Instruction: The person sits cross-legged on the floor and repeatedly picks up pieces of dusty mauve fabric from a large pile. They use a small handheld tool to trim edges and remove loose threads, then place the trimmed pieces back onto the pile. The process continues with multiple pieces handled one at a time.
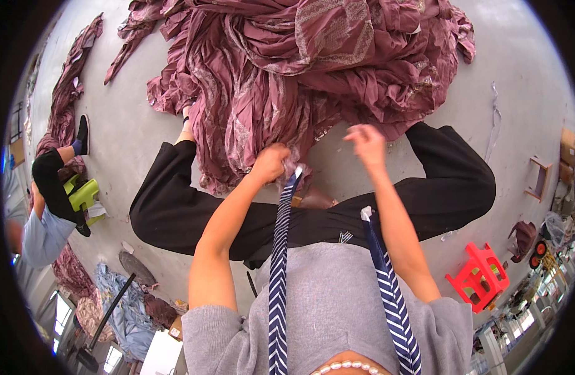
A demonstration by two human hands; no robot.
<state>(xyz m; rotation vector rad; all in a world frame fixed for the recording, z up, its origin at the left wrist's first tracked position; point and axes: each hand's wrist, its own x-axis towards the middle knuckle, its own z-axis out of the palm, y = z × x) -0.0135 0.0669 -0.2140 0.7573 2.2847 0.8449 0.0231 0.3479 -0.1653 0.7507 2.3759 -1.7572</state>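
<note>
A large heap of mauve fabric [250, 94] with pale patterned bands lies in front of me, reaching down between my spread legs. My left hand [272, 162] is closed on a gathered edge of this fabric, just above my lap. To the right, my right hand [366, 147] is raised away from the cloth, slightly blurred. Its fingers are curled together in a pinch, and anything between them is too small to make out. A navy and white striped strap [280, 269] hangs down my front, its end by my left hand. Another striped strap [390, 290] hangs beside my right arm.
A red plastic stool [481, 278] stands at the right, near a small wooden frame [538, 178]. At the left, another person [47, 231] sits by a green stool [81, 197] with a long mauve cloth [65, 94]. Bundled light-blue fabric [122, 306] lies at lower left.
</note>
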